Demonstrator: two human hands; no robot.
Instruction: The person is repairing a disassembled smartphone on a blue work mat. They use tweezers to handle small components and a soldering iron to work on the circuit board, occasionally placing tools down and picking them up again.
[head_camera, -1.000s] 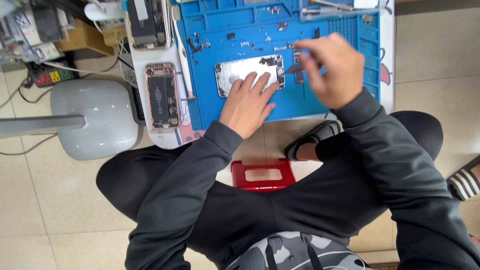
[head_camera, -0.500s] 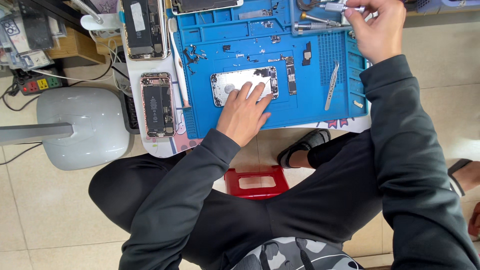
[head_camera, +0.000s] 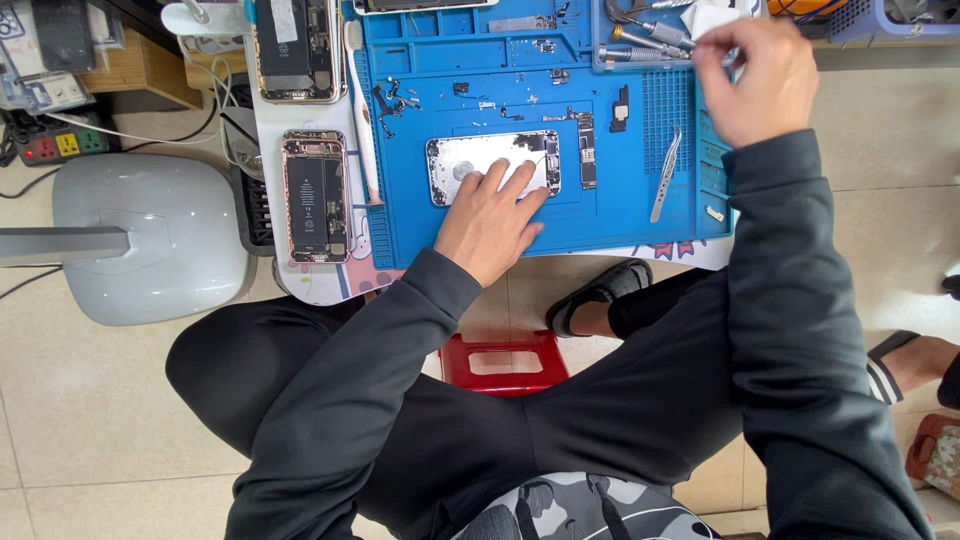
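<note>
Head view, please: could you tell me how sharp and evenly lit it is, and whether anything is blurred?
Head view: light is soft and even, with no hard shadows on the blue mat; the left hand on the silver phone shell is sharp; the right hand is slightly motion-blurred at its fingertips; the top edge crops the tools.

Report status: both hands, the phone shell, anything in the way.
Left hand flat on phone shell, blue mat. Right hand at tool tray, grip unclear. Tweezers lie beside.
</note>
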